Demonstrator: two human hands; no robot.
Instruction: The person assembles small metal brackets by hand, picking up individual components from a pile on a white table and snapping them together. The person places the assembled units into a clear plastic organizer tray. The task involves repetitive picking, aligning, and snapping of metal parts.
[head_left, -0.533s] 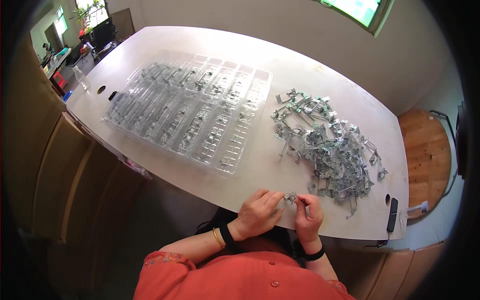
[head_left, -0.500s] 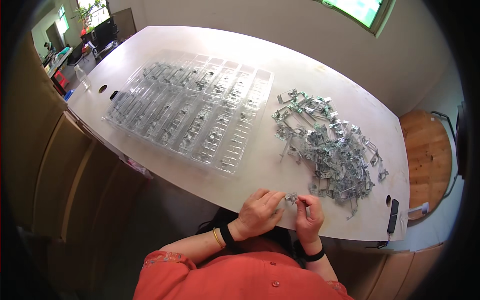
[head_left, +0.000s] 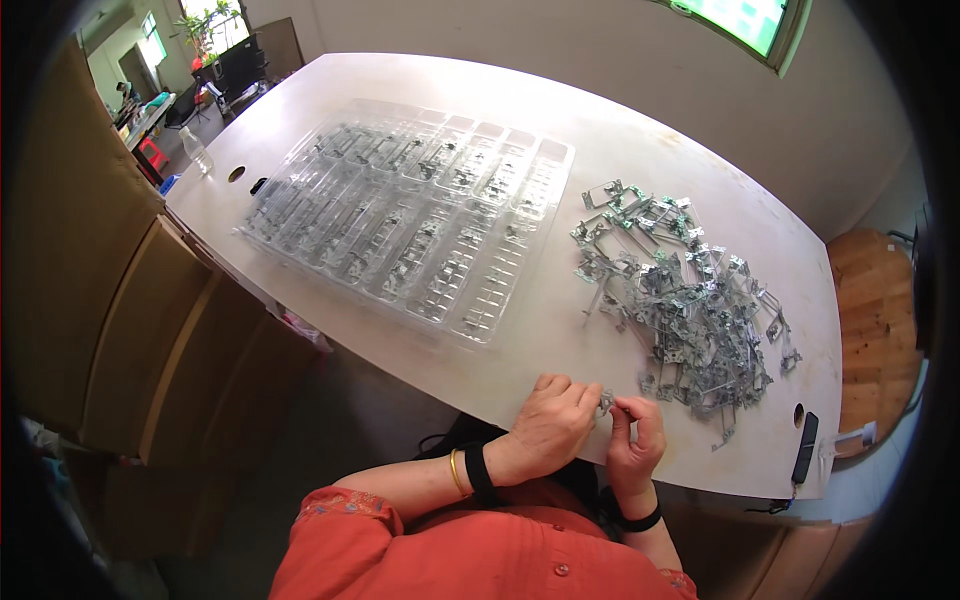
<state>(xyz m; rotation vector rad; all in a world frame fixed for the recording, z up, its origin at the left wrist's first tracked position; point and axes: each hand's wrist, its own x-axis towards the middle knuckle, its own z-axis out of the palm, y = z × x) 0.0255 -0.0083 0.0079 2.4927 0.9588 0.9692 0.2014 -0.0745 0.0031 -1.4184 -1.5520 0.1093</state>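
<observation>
Between my two hands, over the table's near edge, is a small silvery metal bracket (head_left: 606, 401). My left hand (head_left: 552, 422) is closed with its fingertips on the bracket's left side. The thumb and fingers of my right hand (head_left: 637, 440) pinch its other side. Much of the bracket is covered by my fingers. Just beyond my right hand lies a tangled heap of similar metal brackets (head_left: 705, 335). Left of the heap, a clear plastic tray (head_left: 492, 300) has long compartments, most with metal brackets in rows.
The white table (head_left: 540, 360) has a cable hole (head_left: 799, 414) by its right edge, near a black bar-shaped object (head_left: 805, 448). A clear bottle (head_left: 196, 150) stands at the far left corner. Cardboard boxes (head_left: 150, 340) are stacked left, and a round wooden board (head_left: 875, 330) is at right.
The whole view has shifted, so the scene sits further right. My hands stay together on the bracket, with only slight finger movement.
</observation>
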